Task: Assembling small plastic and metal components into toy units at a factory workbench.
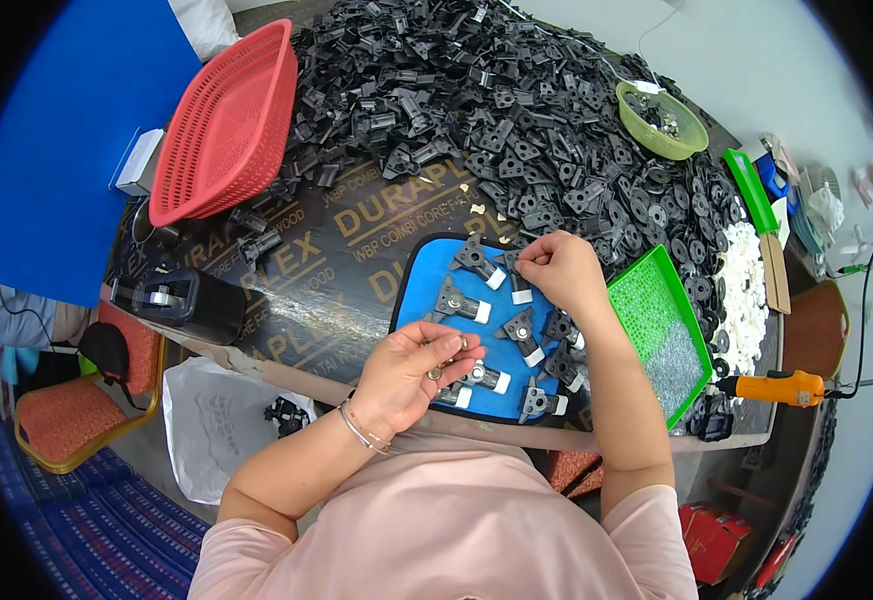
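My left hand [404, 378] is half curled, palm up, with several small round metal pieces [435, 374] held at its fingers and thumb. My right hand [566, 270] is closed in a pinch over a black plastic bracket with a white end [520, 290], near the far edge of a blue mat [418, 285]. What sits between its fingertips is too small to make out. More black brackets with white ends lie on the mat, among them one bracket [453, 302] between my hands and another [522, 335] to its right. Several show a metal piece in the middle.
A large heap of black plastic parts [426, 90] covers the far table. Around it are a red basket [171, 190], a yellow-green basket [691, 140], a green tray of small screws [704, 345], white pieces [741, 290], an orange electric screwdriver [781, 389] and a black tape dispenser [201, 312].
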`<control>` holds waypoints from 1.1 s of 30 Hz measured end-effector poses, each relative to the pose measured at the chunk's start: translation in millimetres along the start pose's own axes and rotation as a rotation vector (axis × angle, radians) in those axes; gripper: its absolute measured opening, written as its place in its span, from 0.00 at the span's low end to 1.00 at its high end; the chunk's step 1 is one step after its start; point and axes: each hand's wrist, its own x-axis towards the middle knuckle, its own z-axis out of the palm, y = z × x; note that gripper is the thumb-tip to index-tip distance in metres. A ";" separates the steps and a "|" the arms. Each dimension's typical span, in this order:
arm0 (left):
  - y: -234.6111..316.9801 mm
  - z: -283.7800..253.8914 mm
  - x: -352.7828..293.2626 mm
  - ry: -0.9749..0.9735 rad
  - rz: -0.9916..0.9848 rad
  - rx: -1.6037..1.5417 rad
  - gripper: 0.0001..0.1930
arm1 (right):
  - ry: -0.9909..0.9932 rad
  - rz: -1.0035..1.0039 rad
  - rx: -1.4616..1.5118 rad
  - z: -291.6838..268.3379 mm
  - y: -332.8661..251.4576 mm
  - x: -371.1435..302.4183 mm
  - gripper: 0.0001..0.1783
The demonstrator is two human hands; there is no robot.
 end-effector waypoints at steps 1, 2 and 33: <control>-0.1 -0.1 0.4 0.003 0.000 0.005 0.03 | -0.011 0.000 0.007 -0.4 0.2 -0.1 0.09; -0.3 0.1 0.5 0.002 -0.001 0.005 0.03 | -0.010 0.001 0.006 -1.2 -1.0 -1.2 0.09; 14.2 -3.8 5.3 0.032 0.052 -0.019 0.07 | -0.036 -0.206 0.109 18.4 -28.8 13.0 0.07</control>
